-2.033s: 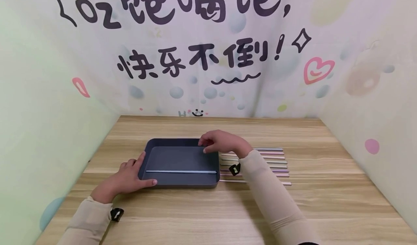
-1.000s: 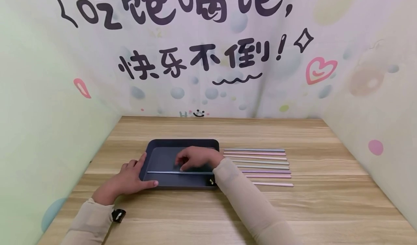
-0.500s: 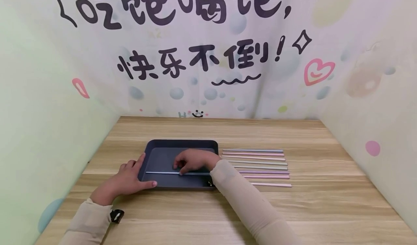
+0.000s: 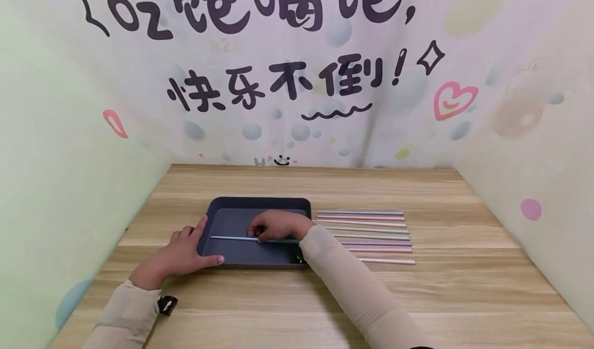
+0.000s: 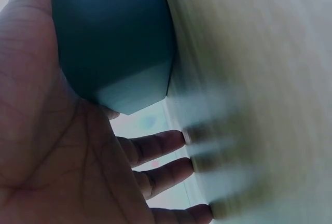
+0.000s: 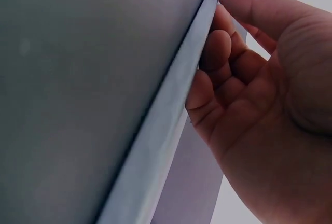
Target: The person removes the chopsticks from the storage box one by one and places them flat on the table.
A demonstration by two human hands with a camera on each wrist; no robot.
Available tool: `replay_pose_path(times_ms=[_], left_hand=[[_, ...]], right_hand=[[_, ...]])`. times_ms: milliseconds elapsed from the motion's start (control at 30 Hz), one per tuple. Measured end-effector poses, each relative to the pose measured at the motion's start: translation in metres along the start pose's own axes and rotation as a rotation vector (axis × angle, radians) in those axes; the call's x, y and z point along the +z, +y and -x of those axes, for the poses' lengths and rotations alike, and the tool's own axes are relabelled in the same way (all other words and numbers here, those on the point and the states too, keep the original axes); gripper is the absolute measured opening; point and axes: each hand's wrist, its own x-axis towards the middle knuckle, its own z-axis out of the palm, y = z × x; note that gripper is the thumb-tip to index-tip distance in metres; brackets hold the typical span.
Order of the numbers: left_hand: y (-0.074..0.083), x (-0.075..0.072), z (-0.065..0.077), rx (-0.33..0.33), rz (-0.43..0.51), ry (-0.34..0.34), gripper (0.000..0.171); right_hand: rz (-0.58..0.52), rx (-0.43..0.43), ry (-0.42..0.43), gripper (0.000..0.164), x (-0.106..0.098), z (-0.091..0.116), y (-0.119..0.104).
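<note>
A pale blue chopstick [image 4: 234, 238] is inside the dark blue-grey tray [image 4: 260, 264], running left to right. My right hand [image 4: 277, 224] pinches it near its middle, thumb on the near side and the other fingers curled. In the right wrist view, the chopstick [image 6: 161, 110] crosses close to the camera beneath the thumb tip. My left hand [image 4: 182, 253] rests against the tray's near left corner, thumb along the front wall. The left wrist view shows the palm beside the tray corner [image 5: 111, 42], with straight fingertips touching the table. My right forearm hides the chopstick's right end.
Right of the tray, several pastel chopsticks [image 4: 371, 230] lie roughly parallel on the wooden table [image 4: 287, 308]; my right sleeve covers some of their left ends. A printed cloth backdrop [image 4: 278, 106] stands behind the table, with pale walls at both sides.
My right hand came from the tray's right rim down to the chopstick. Over the last half second the chopstick has shifted slightly toward the tray's back. My left hand stays in place.
</note>
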Motion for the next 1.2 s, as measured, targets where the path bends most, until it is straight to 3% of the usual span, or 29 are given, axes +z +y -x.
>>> replay_pose_path(times_ms=[567,1200], left_hand=[[-0.001,-0.001,0.0,-0.006,0.001,-0.008,0.123],[0.0,-0.002,0.001,0.009,0.011,-0.002,0.122]], right_hand=[[0.091,0.006,0.026,0.018,0.0,-0.001,-0.008],[0.086,0.023,0.055,0.017,-0.007,0.004,-0.013]])
